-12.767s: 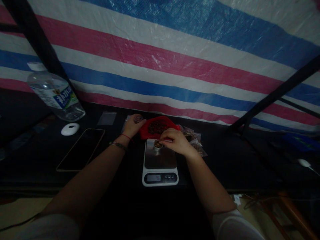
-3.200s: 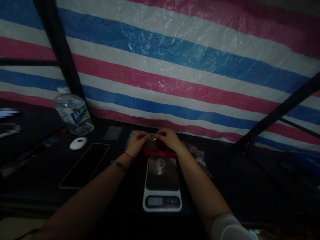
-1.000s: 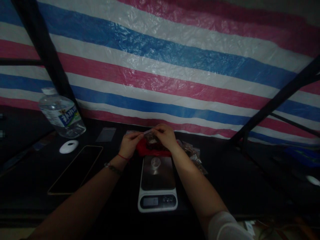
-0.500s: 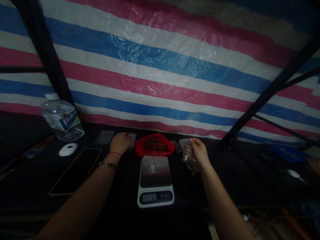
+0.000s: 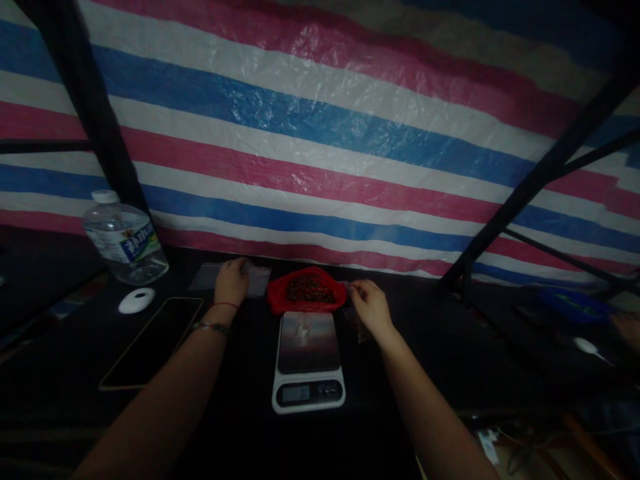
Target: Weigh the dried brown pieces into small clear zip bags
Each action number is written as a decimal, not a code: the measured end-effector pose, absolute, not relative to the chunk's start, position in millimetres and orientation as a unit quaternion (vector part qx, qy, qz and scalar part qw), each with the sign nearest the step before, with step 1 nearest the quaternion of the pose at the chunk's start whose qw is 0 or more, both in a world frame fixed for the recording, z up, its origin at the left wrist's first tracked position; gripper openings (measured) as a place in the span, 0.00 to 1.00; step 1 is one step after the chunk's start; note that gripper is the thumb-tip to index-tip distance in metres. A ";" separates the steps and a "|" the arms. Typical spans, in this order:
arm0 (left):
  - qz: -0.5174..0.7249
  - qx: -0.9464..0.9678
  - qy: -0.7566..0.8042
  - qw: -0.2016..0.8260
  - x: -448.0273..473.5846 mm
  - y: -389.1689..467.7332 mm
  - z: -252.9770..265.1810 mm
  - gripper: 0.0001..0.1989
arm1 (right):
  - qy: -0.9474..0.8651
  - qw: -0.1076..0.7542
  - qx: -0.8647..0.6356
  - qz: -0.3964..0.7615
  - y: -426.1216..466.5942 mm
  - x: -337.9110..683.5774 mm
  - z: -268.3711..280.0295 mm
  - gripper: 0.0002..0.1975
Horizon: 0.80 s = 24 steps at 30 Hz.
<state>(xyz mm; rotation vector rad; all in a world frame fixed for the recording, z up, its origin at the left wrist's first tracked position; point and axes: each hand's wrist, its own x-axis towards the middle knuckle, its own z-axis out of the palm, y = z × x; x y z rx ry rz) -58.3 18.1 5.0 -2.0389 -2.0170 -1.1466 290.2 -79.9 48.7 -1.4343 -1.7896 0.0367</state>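
My left hand (image 5: 232,283) is over the black tabletop with its fingers curled at the edge of a clear zip bag (image 5: 259,283). A second clear flat bag (image 5: 204,277) lies on its other side. My right hand (image 5: 371,305) pinches the top of a small zip bag (image 5: 359,328) with brown bits inside, partly hidden by the hand. Between my hands sits a red plastic bag (image 5: 277,299), opened out around small dark reddish-brown pieces (image 5: 311,288). Just in front of it stands a white kitchen scale (image 5: 309,343) with a lit display; its digits are too blurred to read.
On the left are a large clear bottle (image 5: 125,240), a white rounded device (image 5: 137,301) and a dark phone or tablet (image 5: 153,343). A striped plastic sheet (image 5: 300,153) hangs behind, with black frame posts (image 5: 525,190). At far right are a blue tray (image 5: 575,303) and another person's hand (image 5: 627,327).
My right hand has moved left, with its bag, to beside the red plastic bag. My left hand has shifted slightly left, uncovering more of the clear zip bag.
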 end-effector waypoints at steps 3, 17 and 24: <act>-0.467 -0.655 -0.590 0.068 -48.0 7.7 20.2 0.20 | -0.706 0.478 -0.522 0.009 -62.7 267.4 60.4 0.10; -0.445 -0.824 -0.349 0.033 8.2 -37.4 28.9 0.15 | -0.718 0.533 -0.396 0.208 -60.3 212.9 31.9 0.14; -0.456 -0.833 -0.308 0.063 9.7 -34.2 26.8 0.13 | -0.702 0.536 -0.420 0.211 -57.6 213.7 30.0 0.12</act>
